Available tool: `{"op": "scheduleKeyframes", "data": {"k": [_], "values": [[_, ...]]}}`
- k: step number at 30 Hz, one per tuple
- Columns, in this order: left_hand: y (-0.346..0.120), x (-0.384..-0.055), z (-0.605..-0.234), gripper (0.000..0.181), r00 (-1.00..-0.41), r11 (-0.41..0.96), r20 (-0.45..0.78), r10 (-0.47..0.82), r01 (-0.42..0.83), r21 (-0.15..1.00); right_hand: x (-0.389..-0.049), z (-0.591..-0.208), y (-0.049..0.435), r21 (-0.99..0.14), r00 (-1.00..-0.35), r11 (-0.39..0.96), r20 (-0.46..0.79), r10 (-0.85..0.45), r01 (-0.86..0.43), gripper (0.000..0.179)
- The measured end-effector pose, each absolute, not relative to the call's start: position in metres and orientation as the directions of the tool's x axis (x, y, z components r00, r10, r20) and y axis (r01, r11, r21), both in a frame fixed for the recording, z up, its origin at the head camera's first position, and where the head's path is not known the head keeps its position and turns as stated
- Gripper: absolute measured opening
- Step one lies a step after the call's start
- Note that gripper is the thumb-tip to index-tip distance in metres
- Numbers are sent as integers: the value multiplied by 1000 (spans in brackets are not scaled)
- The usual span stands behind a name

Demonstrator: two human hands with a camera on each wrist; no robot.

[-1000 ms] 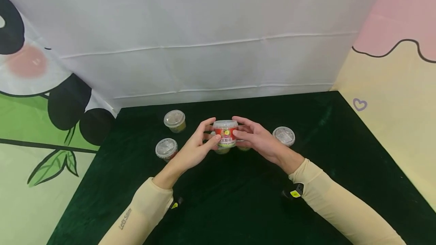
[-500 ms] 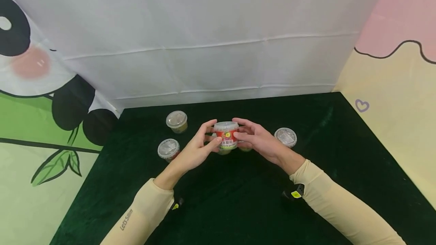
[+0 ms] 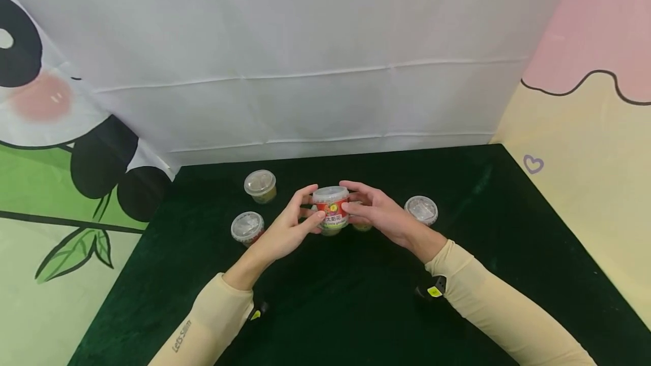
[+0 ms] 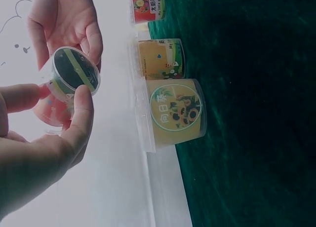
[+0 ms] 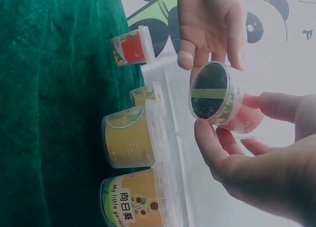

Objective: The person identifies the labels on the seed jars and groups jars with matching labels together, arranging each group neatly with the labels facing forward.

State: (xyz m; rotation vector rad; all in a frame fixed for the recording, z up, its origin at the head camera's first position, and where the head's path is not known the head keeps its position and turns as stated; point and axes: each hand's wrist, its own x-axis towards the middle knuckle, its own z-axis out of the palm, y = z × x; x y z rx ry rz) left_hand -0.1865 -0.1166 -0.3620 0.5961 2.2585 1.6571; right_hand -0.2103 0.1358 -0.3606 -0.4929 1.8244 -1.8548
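A small clear plastic cup (image 3: 333, 212) with a red label and clear lid is held up in front of me. My left hand (image 3: 290, 225) grips its left side, thumb toward me. From the right, my right hand (image 3: 378, 213) holds it with thumb and fingers. The dark base of the cup (image 4: 76, 69) faces the camera in the left wrist view, crossed by a pale green strip. Behind and below the held cup, two yellowish lidded cups (image 3: 330, 231) (image 3: 363, 227) are mostly hidden.
More lidded cups stand on the dark green cloth (image 3: 346, 309): one at back left (image 3: 260, 185), a red-labelled one (image 3: 247, 227) nearer on the left, and one at right (image 3: 421, 209) beyond my forearm. A white fabric wall (image 3: 325, 106) rises behind the table.
Both hands keep their hold on the cup. Its lid top shows slightly more than a second ago, so it seems tilted a little. The head view has shifted slightly; the standing cups stay put.
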Motion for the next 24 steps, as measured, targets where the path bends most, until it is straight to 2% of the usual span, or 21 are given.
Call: {"op": "scheduleKeyframes", "data": {"k": [16,24], "values": [[-142,-176,-368,64,-886,284,38,462,188,940,-208,-362,110,-995,-794,30,-96,-601,98,61],[-165,-176,-372,65,-889,371,61,453,251,894,-205,-368,90,-994,-790,83,-101,-604,64,61]]}}
